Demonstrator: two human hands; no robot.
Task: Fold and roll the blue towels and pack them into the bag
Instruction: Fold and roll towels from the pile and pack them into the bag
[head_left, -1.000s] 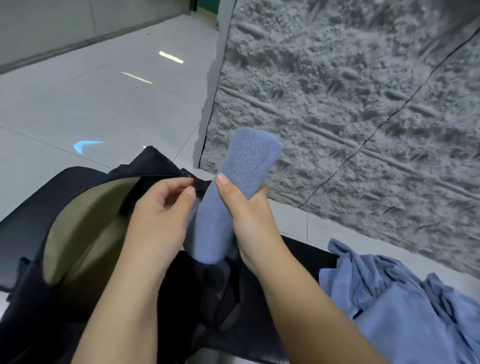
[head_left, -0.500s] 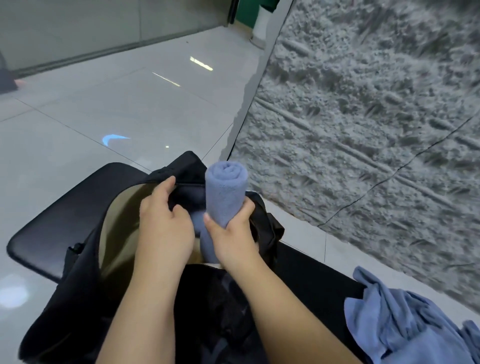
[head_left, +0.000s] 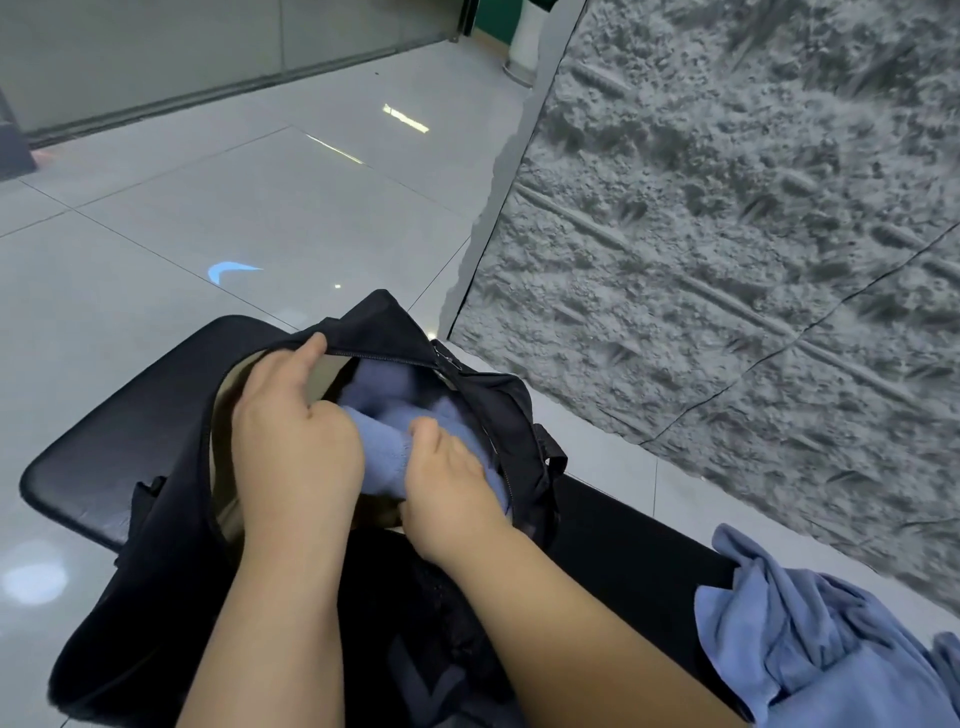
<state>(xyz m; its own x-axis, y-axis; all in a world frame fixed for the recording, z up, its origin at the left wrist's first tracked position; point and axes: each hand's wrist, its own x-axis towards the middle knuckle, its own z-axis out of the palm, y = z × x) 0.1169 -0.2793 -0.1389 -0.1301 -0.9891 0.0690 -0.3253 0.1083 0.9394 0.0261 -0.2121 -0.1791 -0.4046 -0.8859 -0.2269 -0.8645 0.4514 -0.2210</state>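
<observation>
Inside the open black bag (head_left: 156, 597), a rolled blue towel (head_left: 387, 457) is gripped by the right hand (head_left: 447, 488). The bag's far rim is pinched by the left hand (head_left: 296, 431). The towel looks soft and light, so it is best held around its middle to stay rolled.

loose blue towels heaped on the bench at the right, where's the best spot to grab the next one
Judging from the picture, pinch the raised fold at the top left of the crumpled loose blue towel heap, coming from above with the right hand. That edge stands up off the black padded bench and lies nearest the open black bag. Which layers belong to one towel cannot be told.
</observation>
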